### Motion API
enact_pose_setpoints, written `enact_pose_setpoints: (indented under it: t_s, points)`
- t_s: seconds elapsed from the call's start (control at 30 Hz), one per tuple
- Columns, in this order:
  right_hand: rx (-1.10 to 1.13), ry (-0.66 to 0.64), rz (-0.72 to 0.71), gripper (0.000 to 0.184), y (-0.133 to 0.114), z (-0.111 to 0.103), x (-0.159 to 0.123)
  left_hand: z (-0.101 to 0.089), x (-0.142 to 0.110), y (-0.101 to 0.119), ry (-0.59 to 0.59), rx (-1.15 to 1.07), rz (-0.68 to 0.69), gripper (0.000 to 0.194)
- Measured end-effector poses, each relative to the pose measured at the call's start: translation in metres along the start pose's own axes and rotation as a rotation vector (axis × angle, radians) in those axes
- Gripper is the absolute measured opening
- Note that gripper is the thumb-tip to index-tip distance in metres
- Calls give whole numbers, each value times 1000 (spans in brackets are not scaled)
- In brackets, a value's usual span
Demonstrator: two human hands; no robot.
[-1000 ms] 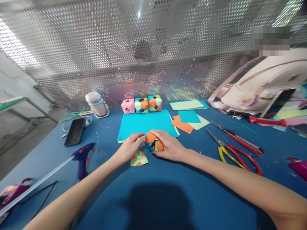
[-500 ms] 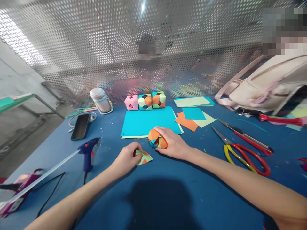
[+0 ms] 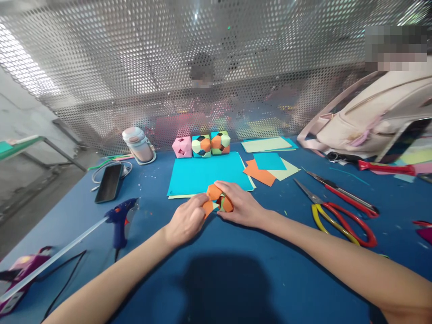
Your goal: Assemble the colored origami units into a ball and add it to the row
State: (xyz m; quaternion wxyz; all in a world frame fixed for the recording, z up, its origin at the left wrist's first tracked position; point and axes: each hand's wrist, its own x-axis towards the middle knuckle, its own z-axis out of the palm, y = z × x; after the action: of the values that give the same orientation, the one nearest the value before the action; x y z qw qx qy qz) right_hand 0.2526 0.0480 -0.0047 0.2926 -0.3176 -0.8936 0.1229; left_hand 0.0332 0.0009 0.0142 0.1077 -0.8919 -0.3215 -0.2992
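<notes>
A hollow folded-paper ball [image 3: 227, 203] in orange, green and blue is gripped from the right by my right hand [image 3: 243, 202]. My left hand [image 3: 189, 217] pinches a folded paper piece [image 3: 209, 207], mostly orange, against the ball's left side. Whether the two are joined there I cannot tell, since the fingers cover part of the contact. Behind my hands lies a stack of blue paper sheets [image 3: 205, 173]. At its far edge stand a pink paper ball [image 3: 182, 147] and two multicoloured ones [image 3: 201, 146].
On the left are a glue gun [image 3: 119, 222], a phone [image 3: 110, 182] and a bottle [image 3: 139, 145]. To the right lie loose paper squares [image 3: 269, 162], scissors [image 3: 330, 213], a utility knife [image 3: 344, 193] and a backpack [image 3: 378, 112]. A perforated metal panel [image 3: 151, 67] closes off the back.
My left hand has moved up and right, bringing its paper piece from the table to the ball's left side. The right hand keeps hold of the ball.
</notes>
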Motion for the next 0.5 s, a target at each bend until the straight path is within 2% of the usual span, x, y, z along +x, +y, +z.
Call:
enact_pose_setpoints:
  t_s: [0.07, 0.17, 0.5]
  points:
    - [4, -2, -8, 79, 0, 0, 0, 8, 1, -2, 47, 119, 75, 15]
    - [10, -3, -8, 78, 0, 0, 1, 16, 1, -1, 84, 198, 111, 15]
    - [14, -4, 14, 81, -1, 1, 1, 14, 1, 11, 82, 384, 57, 17]
